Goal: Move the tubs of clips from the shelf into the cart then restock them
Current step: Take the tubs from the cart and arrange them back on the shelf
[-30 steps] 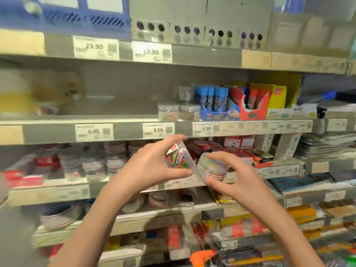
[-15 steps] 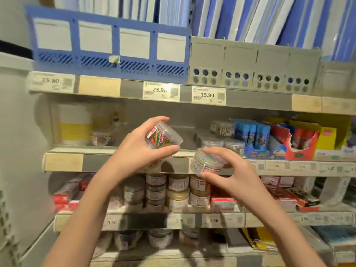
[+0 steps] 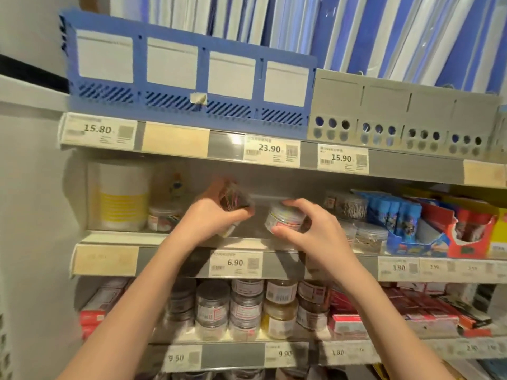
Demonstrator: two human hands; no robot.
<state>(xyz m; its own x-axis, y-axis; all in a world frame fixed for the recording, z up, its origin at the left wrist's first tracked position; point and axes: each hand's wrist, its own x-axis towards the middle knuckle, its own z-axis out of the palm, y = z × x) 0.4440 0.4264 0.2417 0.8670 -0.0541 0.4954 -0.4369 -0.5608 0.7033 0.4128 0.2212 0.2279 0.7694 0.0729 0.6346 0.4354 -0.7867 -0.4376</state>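
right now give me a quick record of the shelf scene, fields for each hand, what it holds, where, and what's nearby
left hand: left hand grips a clear tub of colourful clips, tilted
right hand: right hand grips a round tub with a label
where: both over the middle shelf, above the 6.90 price tag
nearby: more tubs to the right, a white and yellow canister to the left
below: stacked jars

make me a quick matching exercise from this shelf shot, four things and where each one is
Things:
1. left hand
2. right hand
3. blue file organiser
4. yellow-banded white tub

Places or states:
A. top shelf, above the 23.90 tag
B. far left of the middle shelf
C. holds a tub of coloured clips, tilted
D. holds a clear tub with a white label

Pairs: 1-C, 2-D, 3-A, 4-B
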